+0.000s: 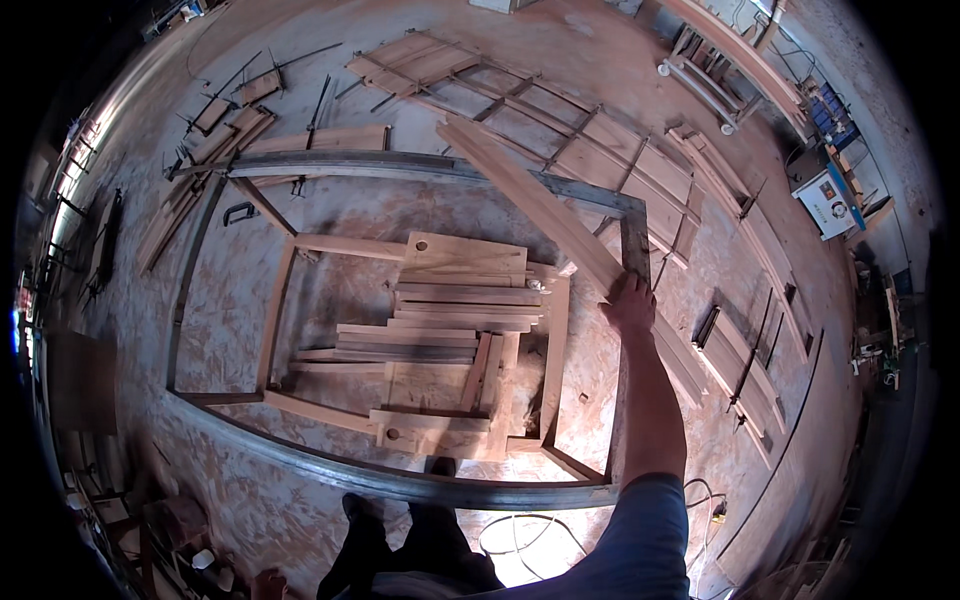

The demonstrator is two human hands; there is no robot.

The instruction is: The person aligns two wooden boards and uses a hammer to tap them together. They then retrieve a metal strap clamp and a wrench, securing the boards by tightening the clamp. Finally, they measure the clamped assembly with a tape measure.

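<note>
Sawdust covered the workshop floor (300,250), where a large metal frame (400,165) lay flat with wooden parts inside it. The right hand (630,303) reached out from a blue sleeve and rested on a long wooden plank (540,205), its grip closed around the plank's near part. That plank ran diagonally from the hand up and to the left, crossing over the frame's far right corner, and carried on past the hand toward the lower right. The left hand did not appear in the picture, so nothing could be said of its grip.

Inside the metal frame lay a smaller wooden frame (275,320), and on and within it sat a stack of short boards (465,300), piled flat in several layers. Two boards with round holes lay among them, one at the far side and one at the near side. Beyond the metal frame, a wooden lattice panel (590,130) lay on the floor, near the plank's far end. A white machine (825,200) stood at the right wall. A coiled cable (530,535) lay by the person's dark shoes (362,508).
</note>
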